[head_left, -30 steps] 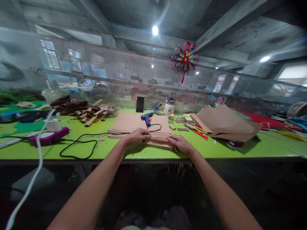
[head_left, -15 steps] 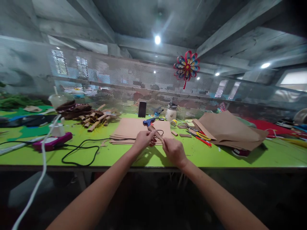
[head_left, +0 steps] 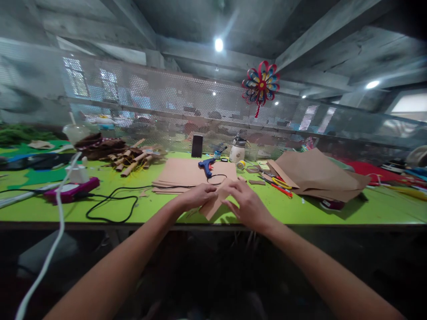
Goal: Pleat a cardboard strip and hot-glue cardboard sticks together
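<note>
A small piece of brown paper (head_left: 211, 210) slants between my hands, close to the table's front edge. My left hand (head_left: 199, 195) grips its upper left side, fingers pressed together. On the right side, my right hand (head_left: 248, 202) is at the paper with thumb and fingers spread apart; its fingertips touch or nearly touch the upper part. Just beyond lies a blue glue gun (head_left: 207, 166), resting on a stack of brown paper sheets (head_left: 176, 171). Its black cord partly loops over the sheets.
Rolled brown paper tubes (head_left: 133, 163) lie at the left, behind a purple power strip (head_left: 71, 190) with cables. Scissors and red-handled pliers (head_left: 283, 191) sit right of my hands, beside a large brown paper pile (head_left: 316, 171). A phone (head_left: 197, 146) and a jug (head_left: 238, 150) stand behind.
The brown paper, earlier a narrow strip pinched in both hands, now shows its broad face and hangs lower toward me. My right hand's fingers have spread. The view has tipped slightly down.
</note>
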Action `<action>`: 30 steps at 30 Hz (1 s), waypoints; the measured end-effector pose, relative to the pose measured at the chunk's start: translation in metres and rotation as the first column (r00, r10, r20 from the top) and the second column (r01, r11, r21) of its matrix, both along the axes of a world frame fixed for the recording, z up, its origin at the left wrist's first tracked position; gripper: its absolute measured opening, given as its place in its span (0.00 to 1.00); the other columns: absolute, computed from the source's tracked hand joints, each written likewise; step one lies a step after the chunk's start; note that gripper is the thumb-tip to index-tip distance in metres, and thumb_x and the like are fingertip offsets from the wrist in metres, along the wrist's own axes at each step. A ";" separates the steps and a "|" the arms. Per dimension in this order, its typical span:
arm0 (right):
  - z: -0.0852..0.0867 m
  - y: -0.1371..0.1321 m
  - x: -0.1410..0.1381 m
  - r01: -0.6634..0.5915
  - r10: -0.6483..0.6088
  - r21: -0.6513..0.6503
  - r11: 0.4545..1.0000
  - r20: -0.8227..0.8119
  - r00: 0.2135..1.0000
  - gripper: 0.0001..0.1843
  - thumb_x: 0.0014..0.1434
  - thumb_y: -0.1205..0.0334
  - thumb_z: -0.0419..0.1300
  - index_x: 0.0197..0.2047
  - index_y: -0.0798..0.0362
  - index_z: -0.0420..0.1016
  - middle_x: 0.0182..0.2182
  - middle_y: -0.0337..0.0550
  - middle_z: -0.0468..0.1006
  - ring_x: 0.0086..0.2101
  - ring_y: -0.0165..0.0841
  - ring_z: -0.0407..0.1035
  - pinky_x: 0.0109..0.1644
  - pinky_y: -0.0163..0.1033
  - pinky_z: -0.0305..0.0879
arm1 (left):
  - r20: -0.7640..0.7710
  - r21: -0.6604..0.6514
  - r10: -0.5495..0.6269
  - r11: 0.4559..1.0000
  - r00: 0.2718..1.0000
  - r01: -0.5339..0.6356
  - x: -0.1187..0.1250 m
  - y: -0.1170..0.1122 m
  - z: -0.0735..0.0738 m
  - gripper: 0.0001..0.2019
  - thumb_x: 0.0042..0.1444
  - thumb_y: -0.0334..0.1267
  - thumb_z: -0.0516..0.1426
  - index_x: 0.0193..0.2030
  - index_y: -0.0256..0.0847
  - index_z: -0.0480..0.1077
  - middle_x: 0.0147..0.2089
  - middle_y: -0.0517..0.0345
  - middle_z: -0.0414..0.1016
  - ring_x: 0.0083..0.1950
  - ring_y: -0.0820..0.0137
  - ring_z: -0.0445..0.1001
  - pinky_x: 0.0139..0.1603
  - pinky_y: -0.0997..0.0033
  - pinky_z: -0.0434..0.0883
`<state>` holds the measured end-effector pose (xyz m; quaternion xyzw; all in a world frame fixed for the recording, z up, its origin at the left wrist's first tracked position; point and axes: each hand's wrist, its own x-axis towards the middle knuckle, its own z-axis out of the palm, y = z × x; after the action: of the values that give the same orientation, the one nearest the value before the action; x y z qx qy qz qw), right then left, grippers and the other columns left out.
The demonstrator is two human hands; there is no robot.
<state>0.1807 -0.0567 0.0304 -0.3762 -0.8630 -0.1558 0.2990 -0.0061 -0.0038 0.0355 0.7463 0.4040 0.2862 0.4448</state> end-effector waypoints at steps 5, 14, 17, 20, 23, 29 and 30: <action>0.016 0.026 0.021 -0.041 0.075 -0.155 0.987 0.222 0.972 0.13 0.63 0.66 0.54 0.51 0.54 0.72 0.43 0.52 0.74 0.45 0.41 0.64 0.48 0.47 0.59 | -0.378 0.264 -0.333 0.855 0.864 0.446 -0.005 0.011 0.011 0.15 0.59 0.42 0.50 0.47 0.40 0.72 0.46 0.56 0.74 0.41 0.68 0.68 0.41 0.75 0.63; -0.030 0.054 0.030 -0.186 0.224 -0.478 0.858 0.022 0.974 0.10 0.61 0.66 0.56 0.37 0.58 0.79 0.30 0.46 0.78 0.31 0.32 0.69 0.34 0.33 0.61 | -0.536 0.334 -0.198 0.843 0.821 0.421 0.002 0.024 -0.024 0.13 0.56 0.41 0.53 0.36 0.36 0.76 0.32 0.54 0.73 0.34 0.68 0.67 0.35 0.73 0.61; -0.034 0.055 0.030 -0.197 0.217 -0.477 0.856 -0.014 0.976 0.10 0.60 0.66 0.56 0.34 0.58 0.79 0.28 0.45 0.77 0.30 0.31 0.68 0.34 0.34 0.60 | -0.508 0.367 -0.140 0.857 0.850 0.361 0.001 0.020 -0.028 0.14 0.55 0.42 0.53 0.38 0.36 0.77 0.32 0.53 0.73 0.34 0.67 0.68 0.35 0.73 0.61; -0.035 0.056 0.029 -0.210 0.220 -0.481 0.851 -0.037 0.975 0.10 0.60 0.66 0.56 0.34 0.57 0.79 0.28 0.44 0.77 0.30 0.31 0.68 0.34 0.34 0.60 | -0.477 0.383 -0.108 0.868 0.872 0.317 0.001 0.016 -0.031 0.15 0.56 0.42 0.52 0.39 0.38 0.77 0.33 0.54 0.74 0.34 0.67 0.69 0.34 0.73 0.61; -0.035 0.058 0.029 -0.225 0.231 -0.500 0.836 -0.051 0.972 0.10 0.60 0.65 0.57 0.35 0.56 0.79 0.28 0.42 0.77 0.30 0.31 0.68 0.33 0.33 0.60 | -0.451 0.389 -0.101 0.872 0.887 0.297 0.002 0.016 -0.032 0.13 0.55 0.41 0.53 0.38 0.38 0.77 0.31 0.55 0.73 0.33 0.68 0.69 0.33 0.74 0.61; -0.038 0.058 0.025 -0.244 0.237 -0.507 0.826 -0.080 0.968 0.10 0.61 0.63 0.57 0.37 0.56 0.79 0.29 0.43 0.76 0.31 0.30 0.68 0.34 0.33 0.61 | -0.413 0.421 -0.103 0.859 0.905 0.291 0.003 0.012 -0.034 0.11 0.56 0.41 0.53 0.35 0.38 0.75 0.32 0.56 0.70 0.35 0.68 0.68 0.35 0.72 0.61; -0.040 0.057 0.025 -0.247 0.237 -0.497 0.832 -0.085 0.968 0.10 0.61 0.62 0.58 0.36 0.57 0.79 0.29 0.43 0.76 0.31 0.30 0.68 0.35 0.33 0.61 | -0.409 0.424 -0.102 0.858 0.907 0.288 0.003 0.011 -0.035 0.11 0.56 0.41 0.53 0.35 0.38 0.74 0.32 0.55 0.70 0.35 0.68 0.67 0.36 0.72 0.61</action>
<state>0.2055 0.0001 -0.0094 -0.3303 -0.9112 0.1176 0.2162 -0.0027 0.0074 0.0002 0.9104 0.3191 0.1820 0.1902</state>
